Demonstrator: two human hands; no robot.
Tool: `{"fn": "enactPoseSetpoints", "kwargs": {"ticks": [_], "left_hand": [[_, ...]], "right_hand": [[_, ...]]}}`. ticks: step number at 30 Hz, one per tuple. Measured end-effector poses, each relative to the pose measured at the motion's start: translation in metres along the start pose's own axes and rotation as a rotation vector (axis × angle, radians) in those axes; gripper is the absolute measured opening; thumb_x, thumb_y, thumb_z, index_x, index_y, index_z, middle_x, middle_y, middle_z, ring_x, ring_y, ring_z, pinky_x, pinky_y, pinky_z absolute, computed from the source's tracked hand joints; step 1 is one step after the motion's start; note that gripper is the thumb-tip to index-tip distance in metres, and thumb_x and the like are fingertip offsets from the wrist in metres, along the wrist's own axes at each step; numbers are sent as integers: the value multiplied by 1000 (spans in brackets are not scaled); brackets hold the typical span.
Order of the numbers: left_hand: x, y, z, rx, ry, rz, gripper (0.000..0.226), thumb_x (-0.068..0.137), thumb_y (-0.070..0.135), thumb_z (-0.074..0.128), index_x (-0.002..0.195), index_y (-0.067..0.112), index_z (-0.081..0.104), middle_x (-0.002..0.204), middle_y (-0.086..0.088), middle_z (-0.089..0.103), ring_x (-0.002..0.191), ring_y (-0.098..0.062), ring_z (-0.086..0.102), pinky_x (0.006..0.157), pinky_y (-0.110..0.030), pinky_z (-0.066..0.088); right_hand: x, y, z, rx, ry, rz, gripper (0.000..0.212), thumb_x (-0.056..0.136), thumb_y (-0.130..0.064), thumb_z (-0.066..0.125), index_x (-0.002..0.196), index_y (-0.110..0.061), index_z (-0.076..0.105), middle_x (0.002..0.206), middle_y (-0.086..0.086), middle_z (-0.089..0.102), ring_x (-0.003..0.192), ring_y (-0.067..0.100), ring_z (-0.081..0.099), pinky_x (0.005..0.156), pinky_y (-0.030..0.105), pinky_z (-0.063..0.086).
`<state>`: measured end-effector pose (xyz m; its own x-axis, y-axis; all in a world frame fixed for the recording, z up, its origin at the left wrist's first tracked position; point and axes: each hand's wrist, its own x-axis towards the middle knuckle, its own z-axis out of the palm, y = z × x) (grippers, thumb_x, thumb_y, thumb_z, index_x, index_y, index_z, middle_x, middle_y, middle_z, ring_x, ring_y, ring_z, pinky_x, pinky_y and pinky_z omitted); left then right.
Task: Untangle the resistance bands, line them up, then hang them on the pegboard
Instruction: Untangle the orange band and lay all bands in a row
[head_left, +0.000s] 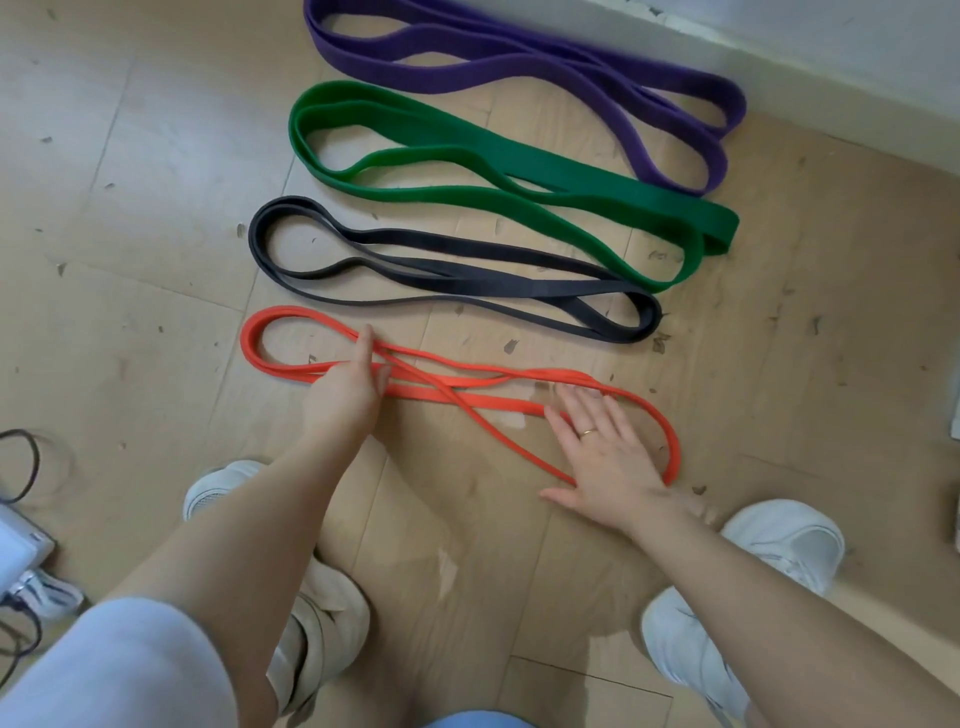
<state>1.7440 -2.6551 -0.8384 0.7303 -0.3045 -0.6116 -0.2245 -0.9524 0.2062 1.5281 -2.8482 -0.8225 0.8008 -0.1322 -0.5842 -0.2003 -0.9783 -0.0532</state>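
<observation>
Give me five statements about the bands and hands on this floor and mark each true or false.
1. Four bands lie on the wooden floor. True.
2. The purple band lies nearest the person's feet. False: the red band does; purple is farthest.
3. The right hand rests flat on the red band. True.
4. The left hand grips the black band. False: it touches the red band.
5. The green band lies between purple and black. True.

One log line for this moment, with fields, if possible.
stage: lining up | purple, green, black band: laid out | red band: left hand, right hand flat on it
</observation>
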Motion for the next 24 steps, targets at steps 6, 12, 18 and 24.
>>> {"fn": "enactPoseSetpoints", "kwargs": {"ticks": [6, 12, 18, 24], "left_hand": [[-15, 12, 12, 56, 21, 204, 55, 96, 28, 44, 146, 11, 25, 136, -18, 43, 110, -40, 53, 80, -45, 47], [-29, 52, 45, 416, 116, 852, 37, 71, 13, 65, 108, 13, 67, 115, -13, 64, 88, -31, 66, 60, -32, 52], [-25, 72, 52, 484, 62, 941, 31, 72, 12, 40, 86, 10, 67, 87, -10, 65, 69, -29, 63, 42, -28, 46], [-20, 80, 51, 335, -58, 724, 16, 91, 11, 53, 103, 1, 58, 106, -17, 57, 104, -33, 53, 73, -43, 48]], "right_hand": [[5, -13, 24, -48, 37, 92, 75, 35, -24, 90, 103, -13, 62, 91, 9, 63, 75, 28, 63, 63, 34, 47], [-25, 25, 20, 148, -13, 128, 82, 82, -36, 67, 146, -20, 19, 127, 8, 55, 104, 27, 60, 89, 36, 41], [-45, 61, 27, 952, 39, 574, 11, 87, -24, 64, 93, -18, 60, 84, 0, 66, 77, 17, 62, 72, 34, 49], [-26, 76, 2, 1657, 225, 674, 16, 87, -4, 61, 81, -17, 55, 64, -2, 57, 49, 0, 50, 52, 15, 39]]}}
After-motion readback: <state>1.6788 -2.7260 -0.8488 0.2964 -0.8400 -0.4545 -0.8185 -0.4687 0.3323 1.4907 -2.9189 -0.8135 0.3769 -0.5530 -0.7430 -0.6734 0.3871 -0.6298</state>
